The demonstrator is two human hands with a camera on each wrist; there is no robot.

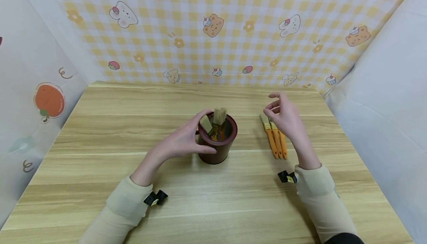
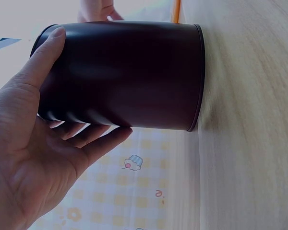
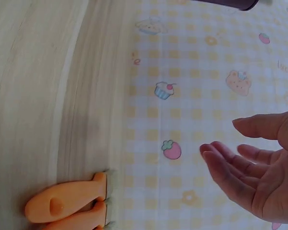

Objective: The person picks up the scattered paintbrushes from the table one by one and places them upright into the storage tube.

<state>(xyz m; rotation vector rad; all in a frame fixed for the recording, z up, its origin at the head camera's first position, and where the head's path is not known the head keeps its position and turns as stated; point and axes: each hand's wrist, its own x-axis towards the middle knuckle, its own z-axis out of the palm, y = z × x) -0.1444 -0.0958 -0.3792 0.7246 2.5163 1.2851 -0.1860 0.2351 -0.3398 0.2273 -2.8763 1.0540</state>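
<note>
The lower part of the two flat, pale-bristled paintbrushes is hidden inside the smooth, dark brown cylindrical cup; only bristles, metal bands and a bit of orange show at its mouth. The right hand hides the bristle end of the rightmost of the three flat paintbrushes with orange handles. The right wrist view cuts these off at its edge, and only a dark end of the cup enters there.

The left hand reaches in from the left and holds the cup, thumb on the near side, fingers round the far side, partly out of sight. The right hand hangs above the bristle ends of the orange-handled paintbrushes, loosely bent, thumb and fingertips apart with nothing between them.

One cup is about upright near the middle of the wood-grain table, holding two paintbrushes, bristles up; three lie side by side to its right, bristles pointing far. Two beige sleeves cover the forearms.
</note>
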